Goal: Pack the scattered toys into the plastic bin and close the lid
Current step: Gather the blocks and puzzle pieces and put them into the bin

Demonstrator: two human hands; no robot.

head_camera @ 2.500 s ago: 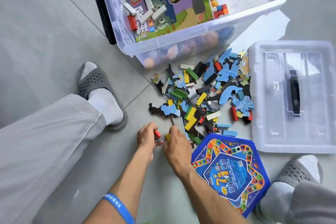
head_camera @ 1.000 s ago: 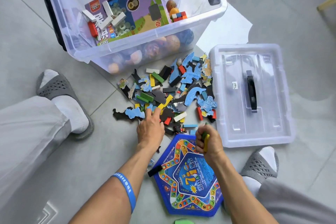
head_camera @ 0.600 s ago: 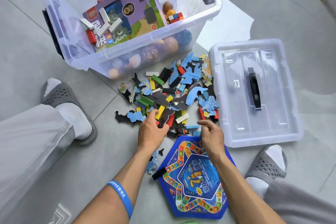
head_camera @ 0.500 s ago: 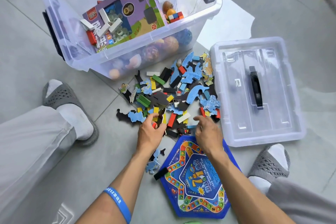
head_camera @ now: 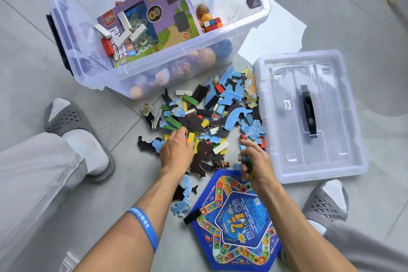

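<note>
The clear plastic bin (head_camera: 256, 20) stands open at the top and holds a purple game box (head_camera: 154, 17), balls and a few blocks. Its clear lid (head_camera: 331, 168) lies handle up on the floor at the right. A pile of blue and black puzzle pieces and coloured wooden blocks (head_camera: 223, 112) is spread between them. My left hand (head_camera: 176, 152) lies on the near left of the pile, fingers and thumb curled round blocks. My right hand (head_camera: 254, 161) grips several small blocks, its forefinger stretched toward the pile's near right edge.
A blue hexagonal board game (head_camera: 238, 227) lies on the grey tiled floor under my right wrist, with loose puzzle pieces (head_camera: 183, 196) beside it. My feet in grey slippers (head_camera: 75, 123) (head_camera: 324, 203) flank the pile on both sides.
My right hand pulled back from the pile's edge toward the board game, blocks in its fingers. My left hand reached a little deeper into the pile's left side.
</note>
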